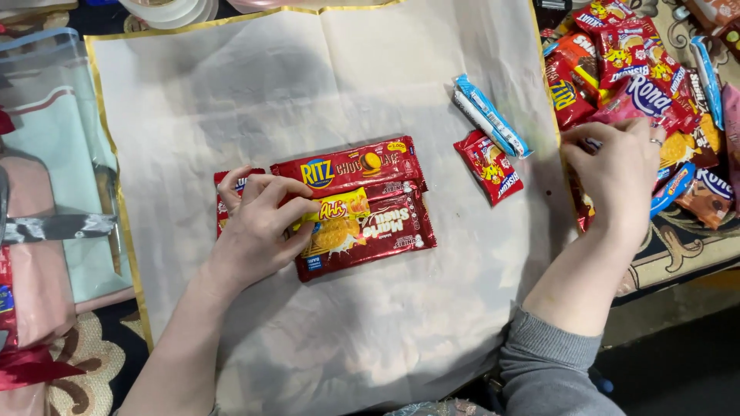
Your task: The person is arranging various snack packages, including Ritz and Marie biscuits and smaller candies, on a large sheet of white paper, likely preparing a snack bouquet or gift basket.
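Item one, far left: I log a clear plastic bag (46, 154) with pale blue and pink panels, glossy and creased, lying over a dark patterned cloth. A red satin ribbon (31, 366) sits at the lower left corner.

Item two: a large sheet of white wrapping paper (231, 85), thin, soft and fold-marked, with a gold border along its left and top edges. It covers most of the tabletop.

Item three: my left hand (258, 223), palm down on a small cluster of snack packets in the middle of the paper. Its fingers (289, 192) are loosely curled, pressing a small yellow packet (339, 208) onto the pile rather than closing round it. Under the hand's knuckles a small red packet (222, 196) pokes out to the left.

Item four: the cluster itself. A long red cracker packet (351, 163), shiny foil, lies at the top, slightly tilted. Just below, touching it, a wider dark red biscuit packet (389, 227) lies flat with round biscuits pictured on it.

Item five: right of the cluster and apart from it, a slim blue and white wafer bar (489, 115) lies slanted, and a small red biscuit pouch (488, 166) sits just beneath it, nearly touching.

Item six: my right hand (617, 173), grey sleeve pushed up the forearm, at the paper's right edge. The fingers (593, 139) are bent down into a heap of mixed foil packets (655, 69), red, blue and orange. I cannot tell whether they have hold of one.
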